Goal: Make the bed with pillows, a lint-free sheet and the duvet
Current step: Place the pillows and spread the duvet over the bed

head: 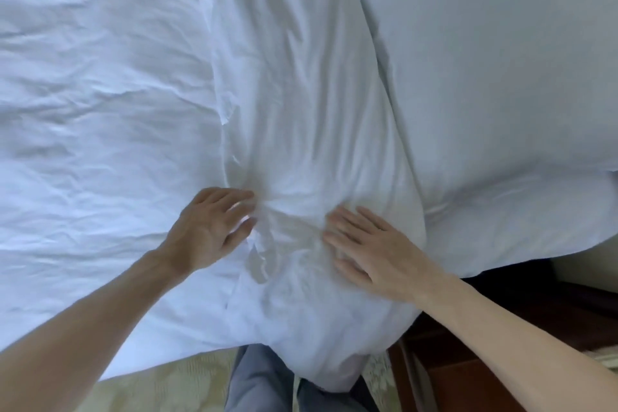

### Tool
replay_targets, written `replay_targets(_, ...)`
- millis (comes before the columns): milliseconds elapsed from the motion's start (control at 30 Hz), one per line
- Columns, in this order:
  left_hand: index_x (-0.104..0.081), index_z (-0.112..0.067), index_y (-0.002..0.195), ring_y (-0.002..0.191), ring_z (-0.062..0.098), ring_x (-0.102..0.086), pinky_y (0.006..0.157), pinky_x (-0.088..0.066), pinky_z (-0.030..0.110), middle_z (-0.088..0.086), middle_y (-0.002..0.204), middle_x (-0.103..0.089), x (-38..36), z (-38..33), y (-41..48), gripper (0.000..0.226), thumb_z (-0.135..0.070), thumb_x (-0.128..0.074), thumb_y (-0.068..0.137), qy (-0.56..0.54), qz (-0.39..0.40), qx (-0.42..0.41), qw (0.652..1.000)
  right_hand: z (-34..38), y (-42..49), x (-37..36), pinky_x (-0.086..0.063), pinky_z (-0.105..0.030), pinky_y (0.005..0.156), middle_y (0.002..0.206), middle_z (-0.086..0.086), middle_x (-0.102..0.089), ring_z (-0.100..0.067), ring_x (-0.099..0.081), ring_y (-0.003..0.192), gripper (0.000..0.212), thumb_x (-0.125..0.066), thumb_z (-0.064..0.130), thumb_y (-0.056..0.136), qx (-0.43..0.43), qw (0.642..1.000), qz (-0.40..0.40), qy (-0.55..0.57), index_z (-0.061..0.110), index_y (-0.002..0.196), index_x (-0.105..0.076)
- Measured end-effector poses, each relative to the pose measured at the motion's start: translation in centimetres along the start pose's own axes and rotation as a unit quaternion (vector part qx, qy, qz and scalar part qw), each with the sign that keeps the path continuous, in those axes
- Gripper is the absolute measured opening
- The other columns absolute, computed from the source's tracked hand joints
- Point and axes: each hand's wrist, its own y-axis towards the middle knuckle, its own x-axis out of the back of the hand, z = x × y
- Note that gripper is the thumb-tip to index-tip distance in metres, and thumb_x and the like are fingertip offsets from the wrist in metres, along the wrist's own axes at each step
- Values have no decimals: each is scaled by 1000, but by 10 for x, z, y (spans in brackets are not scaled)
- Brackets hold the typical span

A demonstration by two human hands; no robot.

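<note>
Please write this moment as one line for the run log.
stage: pillows | left hand: presses left edge of near pillow | right hand: flat on it | second pillow: lies at right | sheet: wrinkled

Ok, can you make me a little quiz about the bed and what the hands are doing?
1. True or false: the left hand and the right hand both touch the wrinkled pillow.
2. Pick one: what lies just to the right of the wrinkled pillow? A) a smoother pillow B) a teddy bear C) an open book
3. Short answer: what colour is the sheet on the left?

Key: 1 true. 2 A. 3 white.
</note>
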Motion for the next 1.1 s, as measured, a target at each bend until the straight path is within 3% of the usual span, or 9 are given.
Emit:
replay_targets(133, -65, -18, 98, 86, 25, -62, 76, -49, 41, -2, 94, -65, 3, -55, -19, 50, -62, -43, 100, -95, -42, 408, 907, 10, 38, 10, -22, -48, 125, 164, -12, -31, -27, -22, 155, 62, -32, 49, 107, -175, 974, -115, 84, 12, 157, -36)
replay_targets(200, -62, -23, 96, 85, 18, -63, 78, -50, 40, -9, 89, -65, -2, -83, -32, 59, -76, -38, 93, -175, 20, 522, 834, 35, 32, -15, -21, -52, 124, 167, -14, -23, -30, -16, 156, 68, -28, 55, 106, -123, 990, -63, 39, 12, 160, -29)
replay_targets(367, -66, -31, 112, 77, 0, -66, 67, -52, 24, -13, 87, -72, -20, -141, -80, 30, -55, -58, 95, -370, 213, 454, 782, 94, -60, -94, -11, -46, 126, 169, -11, -15, -26, -5, 158, 71, -44, 51, 101, 189, 974, 123, -23, 13, 160, -28)
replay_targets(533, -62, -30, 130, 102, 2, -66, 76, -51, 23, -20, 108, -71, -34, -150, -122, 36, -28, -69, 95, -470, 117, 530, 696, 88, -44, -77, -48, -42, 100, 131, -11, -66, -29, -60, 124, 22, -60, 14, 91, 119, 986, -94, 64, 7, 108, -72)
replay_targets(667, -61, -31, 122, 98, 9, -67, 80, -55, 30, -16, 105, -71, -38, -161, -145, 31, -25, -70, 93, -460, 100, 539, 699, 70, 13, -28, -34, -45, 116, 153, -15, -47, -32, -43, 143, 47, -52, 27, 99, -37, 985, -164, -32, 6, 140, -57)
replay_targets(900, -60, -28, 103, 75, 20, -62, 68, -51, 40, -11, 80, -67, -44, -170, -184, 6, -32, -60, 99, -311, 28, 532, 787, 132, -84, -112, -10, -50, 127, 171, -12, -4, -28, -1, 158, 74, -38, 47, 102, -44, 993, 93, -61, 16, 164, -13)
replay_targets(967, -60, -33, 103, 79, 17, -64, 67, -49, 37, -16, 87, -69, -45, -169, -197, 4, -36, -59, 100, -266, 22, 535, 801, 164, -124, -140, -22, -45, 125, 165, -12, -28, -29, -25, 153, 62, -39, 43, 99, 7, 969, 246, 4, 17, 155, -38)
replay_targets(1033, -57, -31, 93, 76, 18, -63, 60, -42, 33, -15, 82, -67, -43, -168, -207, 11, -40, -61, 99, -213, 24, 528, 822, 190, -147, -147, -51, -44, 97, 120, -8, -68, -29, -63, 113, 42, -34, 35, 99, -8, 935, 352, 35, 14, 114, -68)
replay_targets(1100, -54, -25, 86, 74, 21, -58, 57, -37, 33, -10, 76, -60, -41, -165, -212, 18, -36, -62, 97, -160, 6, 472, 867, 198, -154, -146, -53, -40, 76, 94, 1, -69, -23, -65, 88, 37, -34, 34, 100, -156, 941, 283, 102, 18, 97, -67)
